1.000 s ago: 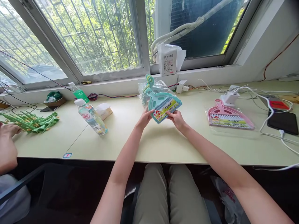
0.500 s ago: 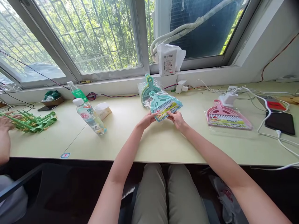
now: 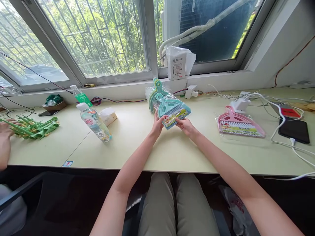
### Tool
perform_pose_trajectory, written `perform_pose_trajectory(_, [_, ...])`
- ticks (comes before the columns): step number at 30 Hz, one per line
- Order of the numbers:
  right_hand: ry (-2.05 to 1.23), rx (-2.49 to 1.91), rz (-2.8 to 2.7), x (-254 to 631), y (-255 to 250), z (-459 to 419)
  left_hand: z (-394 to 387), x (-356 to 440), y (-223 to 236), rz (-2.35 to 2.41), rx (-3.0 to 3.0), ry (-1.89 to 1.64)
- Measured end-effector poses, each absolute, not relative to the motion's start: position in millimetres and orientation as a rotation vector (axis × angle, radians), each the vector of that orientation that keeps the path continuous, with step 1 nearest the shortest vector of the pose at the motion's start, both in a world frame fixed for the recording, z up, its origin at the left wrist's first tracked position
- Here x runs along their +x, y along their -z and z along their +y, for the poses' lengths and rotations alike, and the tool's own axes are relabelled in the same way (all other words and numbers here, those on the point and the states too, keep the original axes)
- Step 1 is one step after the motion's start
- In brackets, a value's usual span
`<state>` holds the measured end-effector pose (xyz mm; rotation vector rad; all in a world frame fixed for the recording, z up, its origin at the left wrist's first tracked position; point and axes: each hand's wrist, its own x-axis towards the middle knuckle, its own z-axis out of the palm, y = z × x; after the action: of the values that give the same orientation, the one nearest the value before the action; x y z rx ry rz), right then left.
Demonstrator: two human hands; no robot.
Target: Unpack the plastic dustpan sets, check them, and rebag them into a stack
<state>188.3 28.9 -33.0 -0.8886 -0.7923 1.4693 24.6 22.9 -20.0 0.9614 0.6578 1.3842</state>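
A wrapped teal dustpan and brush set (image 3: 169,105) is held up between my two hands, tilted, with its yellow label facing me. My left hand (image 3: 157,124) closes on its lower left corner, and my right hand (image 3: 185,126) pinches its lower right edge. Right behind it a stack of similar dustpan sets (image 3: 157,86) in clear plastic leans against the sill, partly hidden by the held one. Off to the right lies a pink dustpan and brush set (image 3: 240,123) in its wrapper.
Left of me stand a clear bottle (image 3: 94,123), a green-labelled bottle (image 3: 82,96) and a tissue pack (image 3: 108,116). Another person's hand (image 3: 7,128) touches green stalks (image 3: 36,127) at far left. White cables and a phone (image 3: 294,130) lie at right.
The teal dustpan set tipped flatter, then came back up slightly. My left hand shifted its grip to the set's left corner. The other person's hand moved onto the green stalks.
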Motion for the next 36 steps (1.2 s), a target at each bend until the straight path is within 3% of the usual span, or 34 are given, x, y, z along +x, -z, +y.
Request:
perform_pose_trajectory(6, [-1.245,-0.874,-0.645,187.3,37.3,30.1,15.4,38.2,28.4,0.577,1.033,-1.059])
perform_pose_trajectory(20, [-1.475,-0.839,-0.832,196.2,25.5,28.6,16.2,25.7,19.8,0.753,1.153,-1.123])
perform_pose_trajectory(36, [-1.303,-0.986,-0.645,213.6,22.4,35.2,10.3,18.2,5.9,0.762,1.429,-0.960])
